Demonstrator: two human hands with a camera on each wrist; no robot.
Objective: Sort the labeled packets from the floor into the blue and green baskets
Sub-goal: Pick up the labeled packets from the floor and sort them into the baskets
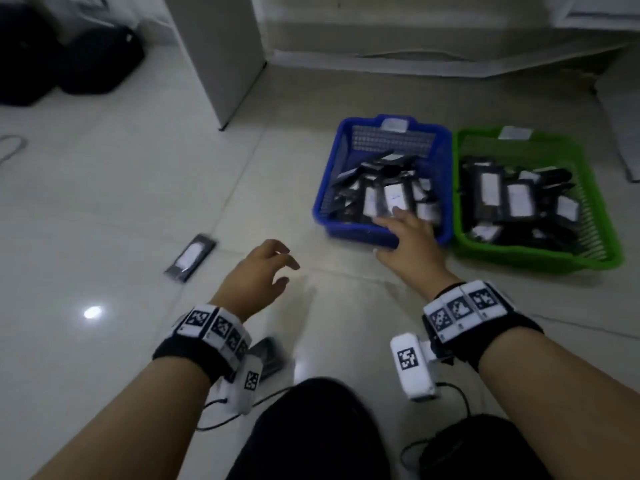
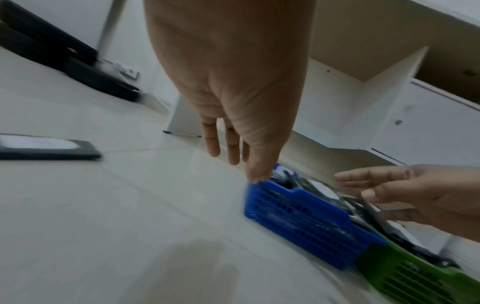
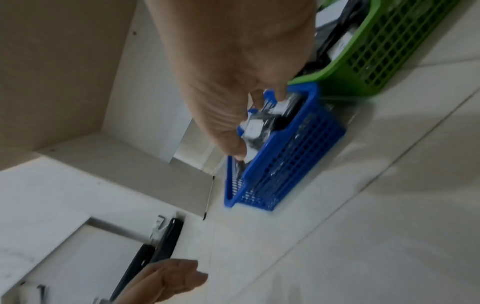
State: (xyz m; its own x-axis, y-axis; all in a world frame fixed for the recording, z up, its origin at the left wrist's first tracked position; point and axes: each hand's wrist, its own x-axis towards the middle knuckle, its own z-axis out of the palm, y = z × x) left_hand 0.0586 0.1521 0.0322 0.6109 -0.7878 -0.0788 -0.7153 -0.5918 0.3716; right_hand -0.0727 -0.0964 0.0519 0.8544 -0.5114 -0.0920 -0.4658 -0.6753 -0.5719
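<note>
The blue basket (image 1: 353,233) and the green basket (image 1: 519,254) stand side by side on the tiled floor, both holding several black packets with white labels. My right hand (image 1: 398,220) reaches over the blue basket's near rim with its fingers spread above the packets, holding nothing. To its left, my left hand (image 1: 284,265) hovers over bare floor, fingers loosely curled and empty. One labeled packet (image 1: 190,257) lies on the floor further left. Another packet (image 1: 270,355) shows partly under my left wrist. The left wrist view shows the floor packet (image 2: 46,147) and the blue basket (image 2: 306,222).
A white cabinet panel (image 1: 225,64) stands on the floor behind the baskets' left side. Black bags (image 1: 69,57) sit at the far left. My knees in black trousers (image 1: 311,427) are at the bottom, with thin cables beside them.
</note>
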